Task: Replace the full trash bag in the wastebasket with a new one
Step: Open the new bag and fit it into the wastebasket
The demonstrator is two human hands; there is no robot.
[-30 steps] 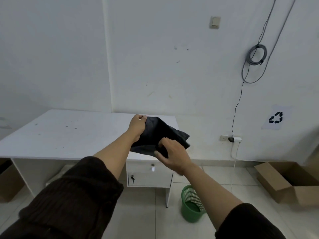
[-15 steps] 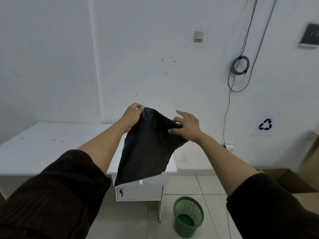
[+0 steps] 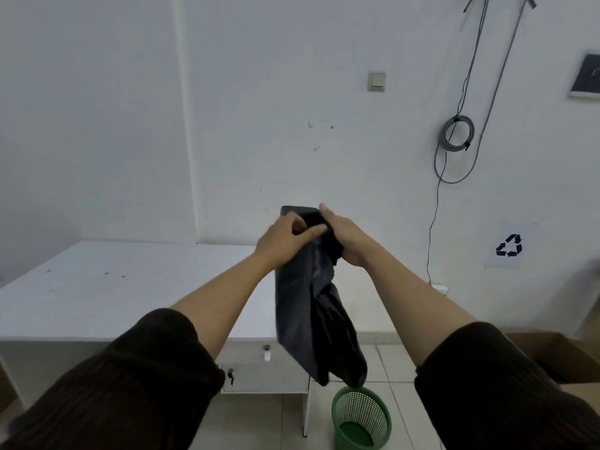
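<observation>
Black trash bag (image 3: 311, 306) hangs limp and crumpled, its top pinched by both hands, left (image 3: 282, 238) and right (image 3: 344, 235)

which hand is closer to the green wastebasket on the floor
Right. The right hand is up and slightly left of the green wastebasket; the left hand is farther left. Both grip the black bag.

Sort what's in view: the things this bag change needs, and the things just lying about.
Needed: black trash bag, held by left hand and right hand; green wastebasket.

Lying about: white desk, cardboard box, coiled cable, recycling sign.
</observation>
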